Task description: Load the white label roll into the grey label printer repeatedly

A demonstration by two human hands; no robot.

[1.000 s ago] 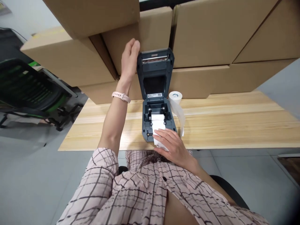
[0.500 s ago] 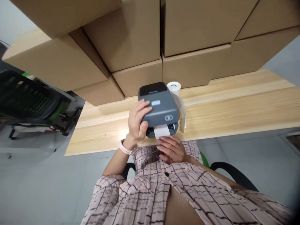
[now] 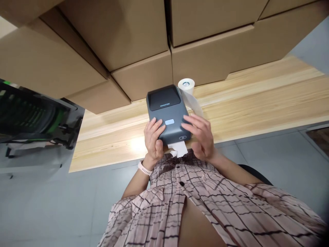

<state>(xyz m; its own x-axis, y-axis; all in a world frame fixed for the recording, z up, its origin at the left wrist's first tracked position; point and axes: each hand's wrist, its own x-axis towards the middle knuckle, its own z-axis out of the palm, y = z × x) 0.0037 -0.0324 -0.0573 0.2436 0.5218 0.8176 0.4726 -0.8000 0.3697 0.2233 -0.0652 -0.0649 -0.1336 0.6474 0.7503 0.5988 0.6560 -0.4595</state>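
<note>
A dark grey label printer [image 3: 168, 115] sits on the wooden table near its front edge, lid down. My left hand [image 3: 154, 139] grips its front left corner, fingers on the lid and thumb below at the front. At the opposite corner, my right hand [image 3: 202, 135] has its fingertips on the lid's right edge and its thumb lower down, closed on the printer. A white label strip [image 3: 180, 148] sticks out of the front slot, its end torn and curled. Behind the printer stands a white label roll [image 3: 186, 85], its paper trailing down the right side.
Large cardboard boxes [image 3: 144, 77] are stacked along the back of the table [image 3: 257, 106]. A dark office chair with green parts [image 3: 33, 116] is on the floor at the left. A black chair armrest [image 3: 257, 173] shows beside my right arm.
The printer's lid has gone from slightly raised to down. My right hand has moved up from the label strip onto the lid's right side. My left hand stays on the left corner.
</note>
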